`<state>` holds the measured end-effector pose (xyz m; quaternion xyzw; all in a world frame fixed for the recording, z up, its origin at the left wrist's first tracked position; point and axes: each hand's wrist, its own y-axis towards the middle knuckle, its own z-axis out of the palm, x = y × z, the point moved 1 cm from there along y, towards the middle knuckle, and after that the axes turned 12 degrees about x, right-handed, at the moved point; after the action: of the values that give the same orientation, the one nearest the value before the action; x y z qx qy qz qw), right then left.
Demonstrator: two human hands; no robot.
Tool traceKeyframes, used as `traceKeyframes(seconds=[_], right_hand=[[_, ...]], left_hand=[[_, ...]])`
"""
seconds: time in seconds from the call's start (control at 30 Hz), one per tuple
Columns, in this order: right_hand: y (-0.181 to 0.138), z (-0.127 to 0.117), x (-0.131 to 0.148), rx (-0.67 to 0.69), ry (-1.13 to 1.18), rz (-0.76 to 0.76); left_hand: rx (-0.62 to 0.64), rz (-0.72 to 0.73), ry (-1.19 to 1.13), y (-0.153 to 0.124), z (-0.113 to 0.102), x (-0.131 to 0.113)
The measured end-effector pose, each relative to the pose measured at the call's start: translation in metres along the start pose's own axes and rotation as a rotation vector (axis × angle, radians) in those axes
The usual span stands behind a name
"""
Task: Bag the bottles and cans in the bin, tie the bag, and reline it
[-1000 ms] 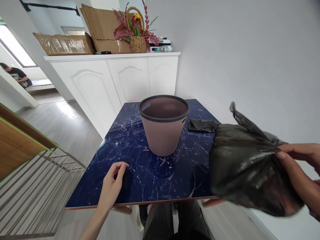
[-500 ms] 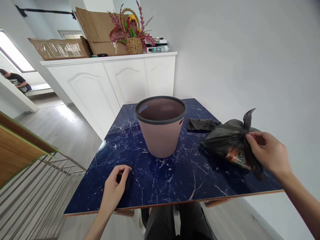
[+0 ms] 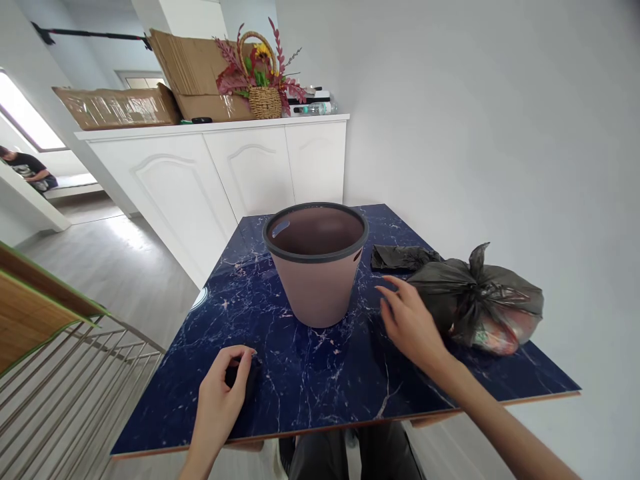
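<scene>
A pinkish-brown trash bin (image 3: pixel 320 290) with a dark rim stands upright on the table. My left hand (image 3: pixel 223 387) rests near the table's front edge, left of the bin. Its fingers are curled to meet the thumb, and nothing shows in them. To the right of the bin my right hand (image 3: pixel 407 320) hovers with fingers apart, holding nothing. Just beyond its wrist lies a knotted black garbage bag (image 3: pixel 493 303), its colourful contents showing through the thin plastic. A folded black plastic bag (image 3: pixel 397 257) lies behind my right hand, partly hidden by the full one.
The dark blue marbled table (image 3: pixel 280 393) meets a wall on its right. Behind it stands a white cabinet (image 3: pixel 260 170) bearing cardboard boxes (image 3: pixel 125 108) and a flower basket (image 3: pixel 265 102). A metal rack (image 3: pixel 75 393) is at left. Far left, a person (image 3: pixel 30 170) sits.
My right hand has let go of the garbage bag's knot and moved left towards the bin. The bag now sits settled on the table. My left hand keeps its pose.
</scene>
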<state>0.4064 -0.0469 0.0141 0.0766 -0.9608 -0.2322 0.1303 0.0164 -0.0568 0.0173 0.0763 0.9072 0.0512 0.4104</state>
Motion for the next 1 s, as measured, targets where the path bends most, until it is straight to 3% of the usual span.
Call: traceKeyframes(seconds=[0.1, 0.2, 0.33, 0.43, 0.6, 0.73, 0.83, 1.0], right_hand=[[0.031, 0.052, 0.008, 0.2, -0.077, 0.186], [0.06, 0.083, 0.002, 0.239, -0.097, 0.374], [0.084, 0.101, -0.013, 0.195, -0.097, 0.543], [0.084, 0.105, -0.017, 0.208, -0.092, 0.547], [0.053, 0.098, -0.001, 0.241, -0.081, 0.39], [0.008, 0.085, 0.019, 0.261, -0.065, 0.252], [-0.027, 0.073, 0.034, 0.204, -0.016, 0.141], [-0.07, 0.053, 0.06, 0.168, 0.104, 0.106]], left_hand=[[-0.009, 0.021, 0.015, -0.001, 0.0, -0.002], [-0.014, 0.028, 0.018, -0.002, -0.001, -0.003], [-0.001, 0.028, 0.01, -0.002, -0.001, -0.002], [0.004, 0.015, 0.008, -0.002, 0.0, 0.0], [0.003, 0.027, 0.009, -0.001, 0.001, 0.005], [0.002, 0.03, 0.032, 0.0, 0.002, 0.005], [0.002, 0.043, 0.047, 0.001, 0.001, 0.004], [0.019, 0.076, 0.083, 0.001, 0.002, 0.004]])
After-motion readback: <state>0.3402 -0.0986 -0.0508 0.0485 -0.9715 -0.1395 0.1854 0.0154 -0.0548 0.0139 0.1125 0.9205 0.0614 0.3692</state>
